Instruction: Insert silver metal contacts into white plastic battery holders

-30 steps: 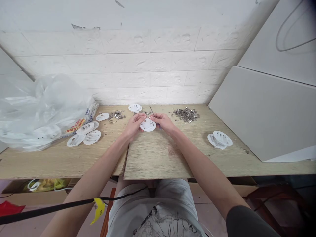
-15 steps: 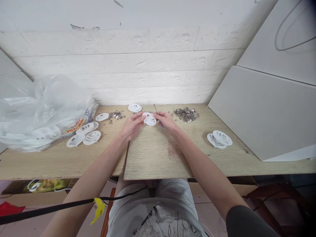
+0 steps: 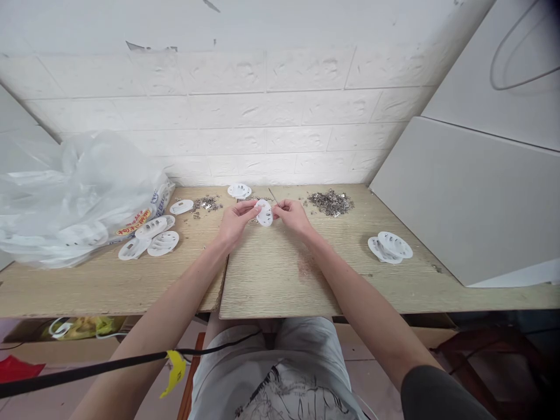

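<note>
My left hand (image 3: 236,223) pinches the left edge of a white oval plastic plate (image 3: 265,213) with slots, held tilted above the wooden table. Close to the plate's right edge, my right hand (image 3: 292,216) is closed round a thin dark tool (image 3: 273,196) whose shaft points up and to the left. Behind the hands lie more white plates (image 3: 239,191). Small metal pieces form a pile (image 3: 331,203) to the right and a smaller pile (image 3: 207,203) to the left.
A clear plastic bag (image 3: 83,192) fills the table's left side, with several white plates (image 3: 163,243) beside it. Two overlapping plates (image 3: 395,244) lie at the right. The brick-patterned wall (image 3: 262,111) rises behind, and a grey panel (image 3: 476,192) borders the right.
The held plate has turned more upright and narrower in view. My right fingers have moved slightly off its right edge, and the tool's shaft leans further left.
</note>
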Action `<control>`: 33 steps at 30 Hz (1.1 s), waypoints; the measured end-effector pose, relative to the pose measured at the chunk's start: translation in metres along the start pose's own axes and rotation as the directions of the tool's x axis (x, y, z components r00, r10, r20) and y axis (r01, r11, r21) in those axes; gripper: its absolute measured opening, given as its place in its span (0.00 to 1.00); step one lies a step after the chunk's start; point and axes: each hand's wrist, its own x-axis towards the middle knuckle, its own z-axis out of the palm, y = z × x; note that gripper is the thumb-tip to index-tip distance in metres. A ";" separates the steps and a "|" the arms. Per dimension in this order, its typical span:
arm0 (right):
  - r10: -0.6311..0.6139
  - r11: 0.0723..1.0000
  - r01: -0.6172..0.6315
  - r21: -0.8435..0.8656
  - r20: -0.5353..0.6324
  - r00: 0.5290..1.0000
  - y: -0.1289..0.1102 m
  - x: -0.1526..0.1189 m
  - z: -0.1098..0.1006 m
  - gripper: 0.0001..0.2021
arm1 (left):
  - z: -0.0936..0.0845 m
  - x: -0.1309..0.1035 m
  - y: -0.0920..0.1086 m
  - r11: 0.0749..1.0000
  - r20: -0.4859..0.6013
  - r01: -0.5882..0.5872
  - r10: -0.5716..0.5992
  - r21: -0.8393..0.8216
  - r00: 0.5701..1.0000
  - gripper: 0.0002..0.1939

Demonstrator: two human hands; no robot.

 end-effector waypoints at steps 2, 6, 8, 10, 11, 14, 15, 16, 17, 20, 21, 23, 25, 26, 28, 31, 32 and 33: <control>0.001 0.999 -0.003 -0.046 -0.026 1.000 0.000 -0.002 0.002 0.03 | 0.002 -0.002 -0.001 0.996 -0.003 -0.052 0.052 0.070 0.999 0.17; 0.022 0.992 -0.031 -0.120 -0.077 0.997 -0.005 -0.007 0.006 0.05 | 0.006 -0.007 -0.004 0.979 -0.014 -0.120 0.123 0.162 0.992 0.18; 0.037 0.993 -0.047 -0.111 -0.088 0.995 -0.005 -0.008 0.008 0.05 | 0.008 -0.008 -0.005 0.975 -0.021 -0.138 0.144 0.173 0.989 0.18; 0.063 0.995 -0.069 -0.069 -0.087 0.994 -0.004 -0.006 0.008 0.05 | 0.009 -0.008 -0.005 0.974 -0.033 -0.149 0.156 0.171 0.987 0.18; 0.078 0.996 -0.082 -0.043 -0.085 0.993 -0.003 -0.006 0.009 0.05 | 0.009 -0.008 -0.005 0.974 -0.040 -0.152 0.161 0.168 0.986 0.18; 0.118 0.993 -0.116 0.025 -0.075 0.990 -0.002 -0.004 0.008 0.05 | 0.009 -0.007 -0.006 0.974 -0.047 -0.154 0.164 0.168 0.985 0.18; 0.129 0.991 -0.126 0.046 -0.072 0.989 -0.003 -0.003 0.008 0.05 | 0.009 -0.007 -0.005 0.974 -0.047 -0.151 0.161 0.169 0.986 0.18; 0.142 0.988 -0.137 0.067 -0.069 0.988 -0.004 -0.003 0.007 0.05 | 0.008 -0.007 -0.005 0.975 -0.049 -0.147 0.157 0.169 0.986 0.18; 0.153 0.985 -0.147 0.088 -0.064 0.986 -0.005 -0.004 0.007 0.05 | 0.008 -0.007 -0.005 0.976 -0.053 -0.141 0.152 0.167 0.987 0.18; 0.169 0.979 -0.162 0.123 -0.053 0.984 -0.008 -0.005 0.005 0.05 | 0.009 -0.007 -0.004 0.979 -0.056 -0.132 0.142 0.158 0.988 0.18; 0.167 0.979 -0.159 0.124 -0.055 0.984 -0.009 -0.005 0.005 0.05 | 0.010 -0.008 -0.003 0.978 -0.052 -0.134 0.144 0.158 0.988 0.17; 0.161 0.981 -0.153 0.119 -0.067 0.985 -0.008 -0.005 0.006 0.05 | 0.011 -0.008 -0.003 0.976 -0.041 -0.143 0.152 0.165 0.988 0.17; 0.152 0.984 -0.143 0.105 -0.082 0.985 -0.006 -0.005 0.007 0.05 | 0.012 -0.009 -0.003 0.973 -0.032 -0.153 0.160 0.171 0.987 0.17; 0.143 0.986 -0.135 0.094 -0.089 0.986 -0.004 -0.004 0.007 0.06 | 0.012 -0.009 -0.003 0.972 -0.026 -0.160 0.167 0.172 0.986 0.17; 0.121 0.991 -0.114 0.074 -0.098 0.988 -0.001 -0.003 0.008 0.06 | 0.012 -0.009 -0.004 0.969 -0.013 -0.178 0.182 0.172 0.983 0.16; 0.101 0.993 -0.095 0.069 -0.093 0.991 0.001 -0.001 0.008 0.07 | 0.012 -0.009 -0.004 0.966 -0.007 -0.188 0.193 0.177 0.981 0.16; 0.098 0.993 -0.091 0.071 -0.089 0.991 0.002 -0.001 0.008 0.07 | 0.012 -0.009 -0.004 0.968 -0.013 -0.181 0.186 0.175 0.983 0.17; 0.094 0.993 -0.087 0.074 -0.086 0.992 0.002 0.000 0.007 0.07 | 0.012 -0.009 -0.004 0.971 -0.022 -0.169 0.175 0.169 0.984 0.17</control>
